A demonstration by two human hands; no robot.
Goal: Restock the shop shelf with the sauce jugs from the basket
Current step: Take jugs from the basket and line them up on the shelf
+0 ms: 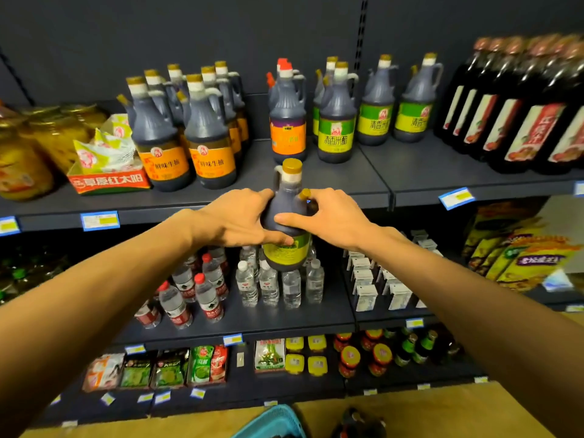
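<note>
I hold a dark sauce jug (287,216) with a gold cap and a green-yellow label in both hands, upright, in front of the top shelf's front edge (221,213). My left hand (240,216) grips its left side and my right hand (328,216) its right side by the spout. On the top shelf stand green-label jugs (336,121), orange-label jugs (186,137) and one purple-and-orange jug (287,121). A bare patch of shelf lies just behind the held jug. The teal basket (271,422) shows at the bottom edge, with dark jugs (357,425) beside it.
Tall dark bottles (521,115) fill the top shelf's right end; yellow jars (28,147) and a red carton of packets (107,165) fill its left. Water bottles (268,282) and small cartons (379,279) stand on the middle shelf. Packets and small jars fill the lowest shelf.
</note>
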